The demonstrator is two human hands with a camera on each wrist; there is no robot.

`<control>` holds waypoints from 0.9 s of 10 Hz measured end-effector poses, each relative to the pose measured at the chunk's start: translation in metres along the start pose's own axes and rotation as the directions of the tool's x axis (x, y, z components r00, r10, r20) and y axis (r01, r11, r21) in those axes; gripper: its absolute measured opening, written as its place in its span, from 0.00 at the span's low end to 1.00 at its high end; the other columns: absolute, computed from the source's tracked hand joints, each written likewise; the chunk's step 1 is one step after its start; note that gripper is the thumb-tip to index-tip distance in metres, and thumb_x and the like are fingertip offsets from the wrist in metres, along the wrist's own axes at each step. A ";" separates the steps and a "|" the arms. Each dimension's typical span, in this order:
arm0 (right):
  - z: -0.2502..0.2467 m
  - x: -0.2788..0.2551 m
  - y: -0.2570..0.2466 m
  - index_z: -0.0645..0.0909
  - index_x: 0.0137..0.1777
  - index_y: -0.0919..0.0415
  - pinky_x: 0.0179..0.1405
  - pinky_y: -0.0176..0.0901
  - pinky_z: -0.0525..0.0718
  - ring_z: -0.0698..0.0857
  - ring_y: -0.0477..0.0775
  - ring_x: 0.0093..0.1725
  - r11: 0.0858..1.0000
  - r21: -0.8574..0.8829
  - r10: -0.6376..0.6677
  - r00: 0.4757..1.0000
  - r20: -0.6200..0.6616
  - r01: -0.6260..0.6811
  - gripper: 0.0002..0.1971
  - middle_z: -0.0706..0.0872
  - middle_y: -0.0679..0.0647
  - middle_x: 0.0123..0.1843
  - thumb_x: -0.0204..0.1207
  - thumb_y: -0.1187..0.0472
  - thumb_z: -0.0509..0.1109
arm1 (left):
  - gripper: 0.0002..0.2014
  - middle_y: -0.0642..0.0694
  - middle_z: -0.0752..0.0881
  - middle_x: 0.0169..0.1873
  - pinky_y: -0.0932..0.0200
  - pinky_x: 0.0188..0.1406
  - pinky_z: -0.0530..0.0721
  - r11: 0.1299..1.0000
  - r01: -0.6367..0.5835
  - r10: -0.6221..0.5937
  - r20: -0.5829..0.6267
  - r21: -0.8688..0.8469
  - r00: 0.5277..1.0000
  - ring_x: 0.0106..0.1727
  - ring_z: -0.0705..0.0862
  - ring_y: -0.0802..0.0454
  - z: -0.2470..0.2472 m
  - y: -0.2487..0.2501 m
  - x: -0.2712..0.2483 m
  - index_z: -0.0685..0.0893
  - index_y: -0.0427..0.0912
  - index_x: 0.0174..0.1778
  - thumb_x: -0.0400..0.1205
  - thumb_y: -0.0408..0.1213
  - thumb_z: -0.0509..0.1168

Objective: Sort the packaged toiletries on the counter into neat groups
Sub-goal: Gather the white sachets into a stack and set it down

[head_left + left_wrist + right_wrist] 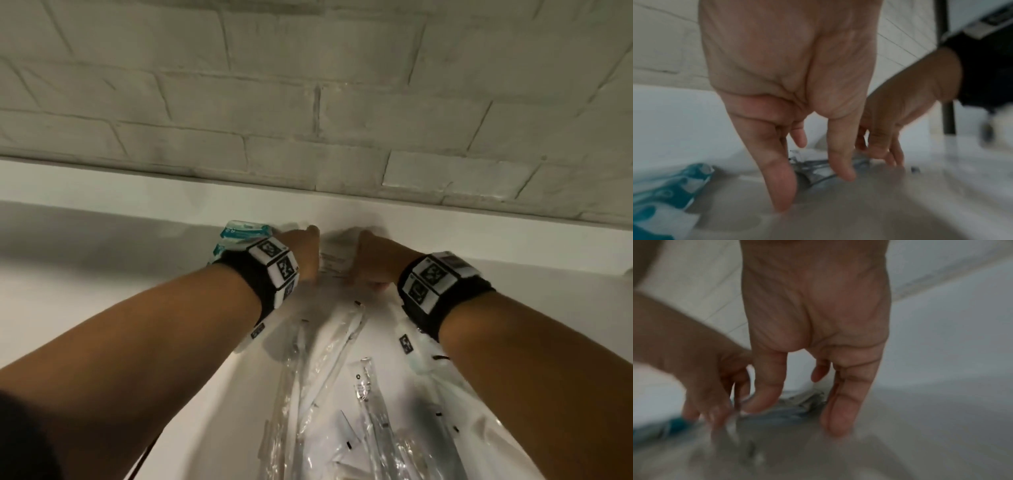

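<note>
A small stack of clear packets [334,263] with a white label lies at the back of the white counter [102,281]. My left hand [303,250] and right hand [371,260] stand on either side of it, fingers pointing down. In the left wrist view the left hand [813,186] has straight fingers, tips on the counter, thumb against the clear packets [809,162]. In the right wrist view the right hand [797,416] brackets the clear packets [797,400] between straight thumb and fingers. Teal-and-white packets [239,236] lie just left of the left hand.
A painted brick wall [308,102] rises right behind the hands. Several long clear packaged items [329,346] lie in a loose pile [376,428] on the counter between my forearms. The teal packets [670,190] sit close to the left fingers.
</note>
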State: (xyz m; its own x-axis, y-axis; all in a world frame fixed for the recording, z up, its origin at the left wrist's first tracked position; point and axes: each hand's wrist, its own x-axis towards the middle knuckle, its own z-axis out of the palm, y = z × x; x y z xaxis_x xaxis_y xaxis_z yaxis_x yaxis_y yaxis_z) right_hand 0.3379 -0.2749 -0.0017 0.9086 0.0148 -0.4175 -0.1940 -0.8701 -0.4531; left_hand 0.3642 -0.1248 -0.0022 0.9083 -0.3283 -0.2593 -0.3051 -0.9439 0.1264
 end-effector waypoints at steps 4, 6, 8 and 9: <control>-0.001 0.029 -0.001 0.78 0.70 0.49 0.64 0.44 0.77 0.82 0.57 0.64 0.940 -0.277 -0.254 0.948 -0.190 0.197 0.24 0.82 0.54 0.67 0.74 0.63 0.71 | 0.17 0.31 0.78 0.67 0.50 0.66 0.74 0.998 -0.050 0.056 -0.165 0.036 0.985 0.68 0.78 0.36 0.000 -0.008 0.023 0.71 0.29 0.70 0.85 0.27 0.55; -0.004 0.036 -0.003 0.83 0.60 0.54 0.49 0.41 0.78 0.86 0.57 0.55 0.930 -0.330 -0.229 0.958 -0.173 0.162 0.19 0.86 0.54 0.52 0.69 0.53 0.78 | 0.18 0.33 0.81 0.63 0.51 0.60 0.77 0.997 -0.018 0.008 -0.147 -0.069 0.989 0.64 0.81 0.36 -0.004 -0.011 0.027 0.74 0.29 0.64 0.80 0.29 0.66; -0.015 0.030 0.017 0.79 0.46 0.56 0.45 0.45 0.82 0.81 0.52 0.43 0.985 0.164 -0.025 0.987 -0.158 0.052 0.03 0.81 0.57 0.50 0.76 0.60 0.70 | 0.16 0.32 0.80 0.64 0.52 0.55 0.76 0.854 0.136 -0.202 -0.079 -0.502 0.976 0.65 0.80 0.36 -0.010 -0.020 0.029 0.76 0.26 0.64 0.83 0.33 0.61; -0.014 0.025 0.026 0.78 0.39 0.58 0.45 0.49 0.82 0.79 0.51 0.36 0.711 0.701 0.212 0.967 -0.145 -0.051 0.09 0.80 0.62 0.48 0.81 0.65 0.62 | 0.14 0.30 0.82 0.63 0.47 0.57 0.78 0.663 0.181 -0.284 -0.020 -0.726 0.959 0.65 0.81 0.34 -0.014 -0.020 0.022 0.79 0.30 0.59 0.87 0.36 0.54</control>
State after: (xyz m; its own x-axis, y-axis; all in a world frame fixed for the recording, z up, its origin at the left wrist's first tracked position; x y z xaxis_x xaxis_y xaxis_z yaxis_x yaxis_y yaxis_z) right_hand 0.3603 -0.3045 -0.0127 0.8907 -0.2412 -0.3854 -0.4434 -0.2737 -0.8535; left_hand 0.3937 -0.1130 0.0032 0.9632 -0.0458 -0.2650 0.1700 -0.6598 0.7320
